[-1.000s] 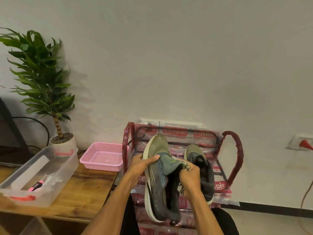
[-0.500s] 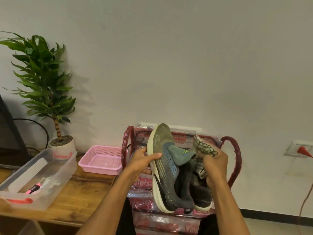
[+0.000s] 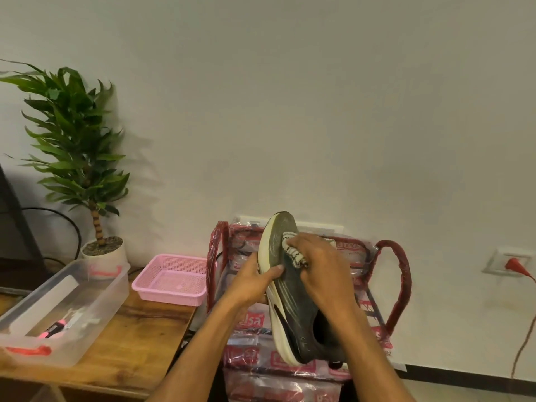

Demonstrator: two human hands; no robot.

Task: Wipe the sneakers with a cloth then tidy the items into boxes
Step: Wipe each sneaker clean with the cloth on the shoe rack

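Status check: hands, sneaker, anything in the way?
Left hand grips sneaker by its sole, toe up. Right hand presses cloth near the toe. Pink basket, clear box sit left, not in the way.

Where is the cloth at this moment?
Head view, centre: the cloth is gripped in the right hand, pressed against the sneaker that the left hand holds.
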